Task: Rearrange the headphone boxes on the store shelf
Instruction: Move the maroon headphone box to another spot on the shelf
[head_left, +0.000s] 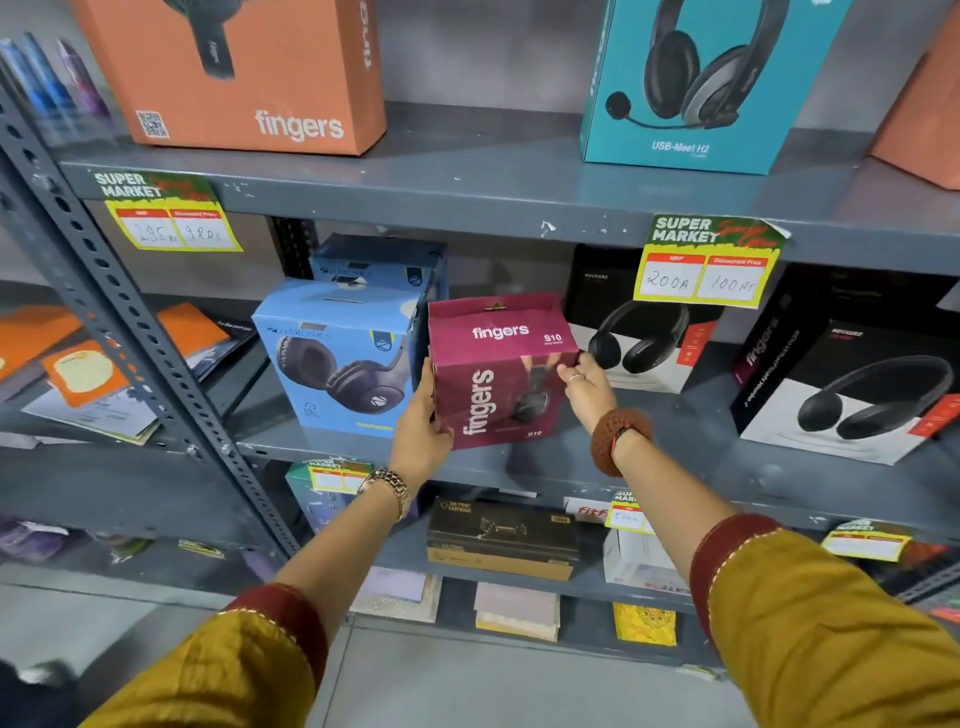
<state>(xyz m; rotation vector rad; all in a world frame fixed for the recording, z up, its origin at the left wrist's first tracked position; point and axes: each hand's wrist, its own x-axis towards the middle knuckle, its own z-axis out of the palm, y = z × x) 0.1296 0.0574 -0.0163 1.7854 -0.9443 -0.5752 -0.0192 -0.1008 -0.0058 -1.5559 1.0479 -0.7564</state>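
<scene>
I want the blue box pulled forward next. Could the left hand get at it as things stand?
Probably yes, once freed. The left hand grips the maroon box right beside the blue box, whose front stands open to the aisle.

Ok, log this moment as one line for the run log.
step: positioning box | left hand: holds maroon fingers box | right hand: on its right edge | place: middle shelf, beside blue box
</scene>
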